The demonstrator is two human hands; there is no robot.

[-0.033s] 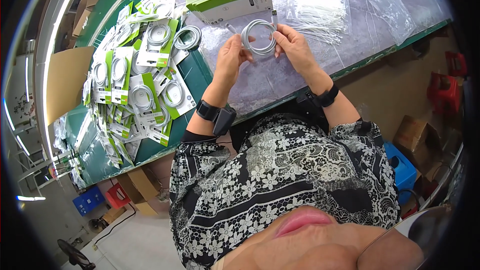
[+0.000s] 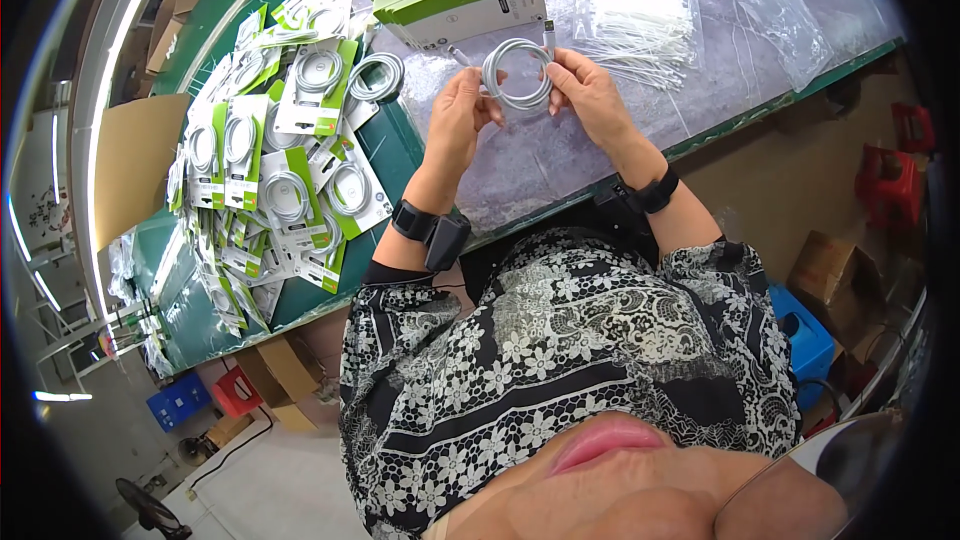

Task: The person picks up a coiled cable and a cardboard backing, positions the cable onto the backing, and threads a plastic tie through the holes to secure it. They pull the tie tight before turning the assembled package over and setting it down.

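A white USB cable (image 2: 518, 104), wound into a round coil, is held up between my two hands over the grey tabletop. My left hand (image 2: 460, 112) pinches the coil's left side, with one small plug poking out above the fingers. On the opposite side my right hand (image 2: 583, 90) grips the coil, and the wider USB plug (image 2: 548, 32) points up over its fingertips. Just beyond the coil stands a row of green-and-white packaging cards (image 2: 470, 12). Left of my left hand lies a loose coiled cable (image 2: 376, 77).
A heap of carded cables (image 2: 285, 198) covers the green table (image 2: 190, 315) on the left. Beyond my right hand are a bag of white cable ties (image 2: 640, 25) and a crumpled clear bag (image 2: 785, 30). A brown cardboard sheet (image 2: 140, 165) stands at the far left.
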